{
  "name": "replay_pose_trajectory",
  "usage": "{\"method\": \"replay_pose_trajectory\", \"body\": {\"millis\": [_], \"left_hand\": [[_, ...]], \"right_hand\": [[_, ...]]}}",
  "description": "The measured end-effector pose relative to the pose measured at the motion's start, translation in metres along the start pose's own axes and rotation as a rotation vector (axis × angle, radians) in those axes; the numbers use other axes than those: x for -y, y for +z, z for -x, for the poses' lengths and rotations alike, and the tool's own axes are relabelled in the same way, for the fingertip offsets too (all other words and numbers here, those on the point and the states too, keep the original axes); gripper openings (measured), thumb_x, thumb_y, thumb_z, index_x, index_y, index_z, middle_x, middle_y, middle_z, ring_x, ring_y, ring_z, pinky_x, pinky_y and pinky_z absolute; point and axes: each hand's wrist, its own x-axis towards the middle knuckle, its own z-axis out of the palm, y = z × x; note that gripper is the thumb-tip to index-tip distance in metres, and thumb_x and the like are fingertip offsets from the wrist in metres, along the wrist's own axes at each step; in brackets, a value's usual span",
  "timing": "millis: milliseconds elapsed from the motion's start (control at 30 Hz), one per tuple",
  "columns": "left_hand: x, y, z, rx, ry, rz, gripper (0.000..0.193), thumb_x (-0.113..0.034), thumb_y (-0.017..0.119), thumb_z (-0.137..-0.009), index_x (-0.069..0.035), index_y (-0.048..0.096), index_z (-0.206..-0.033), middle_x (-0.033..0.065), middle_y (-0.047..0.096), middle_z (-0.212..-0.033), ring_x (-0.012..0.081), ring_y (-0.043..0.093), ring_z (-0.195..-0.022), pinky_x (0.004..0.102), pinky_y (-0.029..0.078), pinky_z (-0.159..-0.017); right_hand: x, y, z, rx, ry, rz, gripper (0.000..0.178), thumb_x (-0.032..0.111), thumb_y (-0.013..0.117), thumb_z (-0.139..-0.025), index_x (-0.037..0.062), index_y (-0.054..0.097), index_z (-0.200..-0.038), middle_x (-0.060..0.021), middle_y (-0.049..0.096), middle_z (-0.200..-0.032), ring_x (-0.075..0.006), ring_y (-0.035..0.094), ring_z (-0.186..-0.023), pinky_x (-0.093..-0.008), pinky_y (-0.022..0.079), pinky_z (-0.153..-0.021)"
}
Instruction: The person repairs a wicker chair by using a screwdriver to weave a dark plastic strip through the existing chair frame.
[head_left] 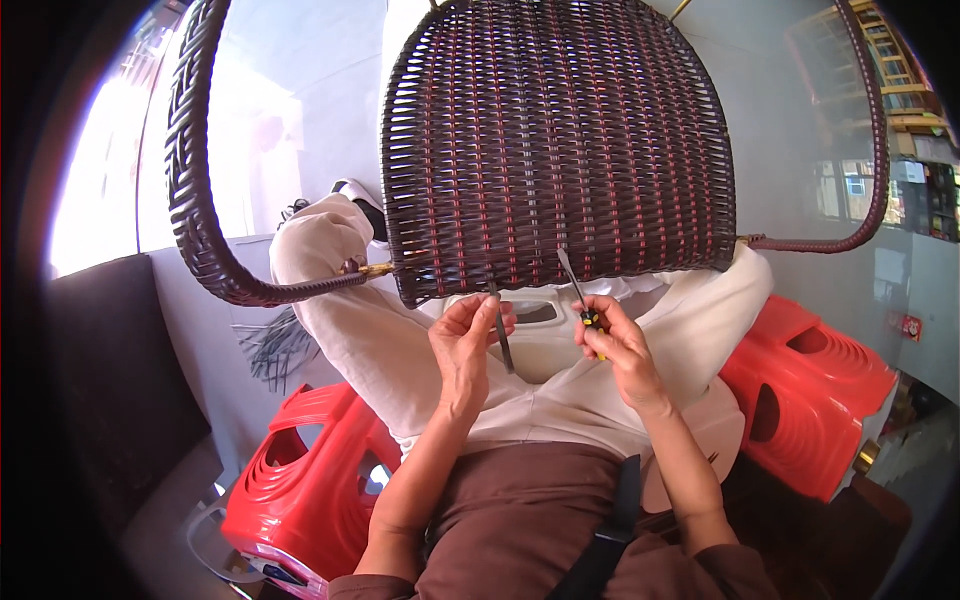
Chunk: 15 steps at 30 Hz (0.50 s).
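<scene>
A dark brown woven wicker panel with reddish strands (560,150) lies across my knees, its near edge just beyond my hands. My left hand (468,335) pinches a flat dark strip (504,340); the strip's upper end meets the near edge of the weave, and its lower end hangs free. My right hand (615,340) is closed round the black and yellow handle of a screwdriver (572,275). The metal shaft points up and away, with its tip over the weave near the edge. Both hands are side by side above my lap.
Curved woven arms (195,190) bow out on both sides of the panel. Red plastic stools (300,470) stand at left and right beside my legs. A pile of grey strips (275,345) lies on the floor at left, near a dark chair back (130,380).
</scene>
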Motion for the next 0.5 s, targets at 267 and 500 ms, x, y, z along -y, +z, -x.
{"method": "replay_pose_trajectory", "body": {"millis": [267, 500], "left_hand": [[0.01, -0.003, -0.004, 0.03, 0.096, -0.032, 0.011, -0.01, 0.06, -0.086, 0.001, 0.06, -0.087, 0.007, 0.061, -0.073, 0.0126, 0.057, -0.062, 0.0245, 0.047, -0.058], [0.012, -0.002, -0.006, 0.029, 0.134, -0.033, 0.012, -0.01, 0.059, -0.086, 0.003, 0.06, -0.086, 0.006, 0.06, -0.07, 0.0109, 0.055, -0.06, 0.0224, 0.045, -0.058]], "right_hand": [[0.005, 0.021, -0.014, -0.15, -0.285, 0.815, 0.027, 0.006, 0.055, -0.085, 0.0024, 0.057, -0.112, -0.0133, 0.063, -0.089, -0.0218, 0.059, -0.069, -0.0303, 0.046, -0.062], [0.008, 0.024, -0.018, -0.16, -0.435, 1.007, 0.024, 0.004, 0.056, -0.083, 0.0007, 0.058, -0.107, -0.0116, 0.061, -0.083, -0.026, 0.059, -0.069, -0.0333, 0.046, -0.06]]}}
